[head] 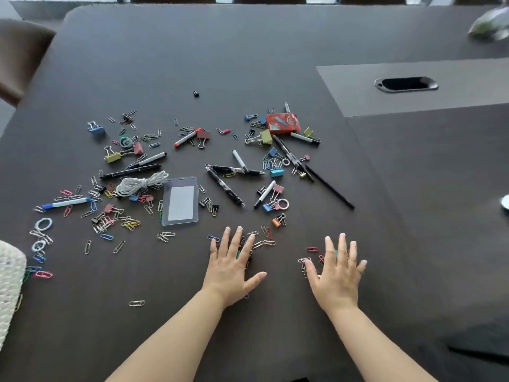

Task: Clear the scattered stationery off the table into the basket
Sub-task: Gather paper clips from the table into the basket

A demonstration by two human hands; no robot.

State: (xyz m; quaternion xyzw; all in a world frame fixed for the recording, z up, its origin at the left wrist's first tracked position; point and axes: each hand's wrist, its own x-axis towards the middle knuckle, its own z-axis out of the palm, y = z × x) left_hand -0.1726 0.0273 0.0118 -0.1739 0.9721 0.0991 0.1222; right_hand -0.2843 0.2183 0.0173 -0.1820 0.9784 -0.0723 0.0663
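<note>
- Head view: left hand (231, 267) and right hand (337, 274), lower centre, lie flat with fingers spread straight, pressing paper clips (268, 242) onto the dark matte table (248, 51).
- The clips are thin, light wire and likely slippery, so easier raked into heaps than pinched singly.
- Rigid pens (224, 186), binder clips (265, 137) and a soft cord (140, 183) scatter mid-frame; the woven white basket (9, 285) sits at the left edge.
</note>
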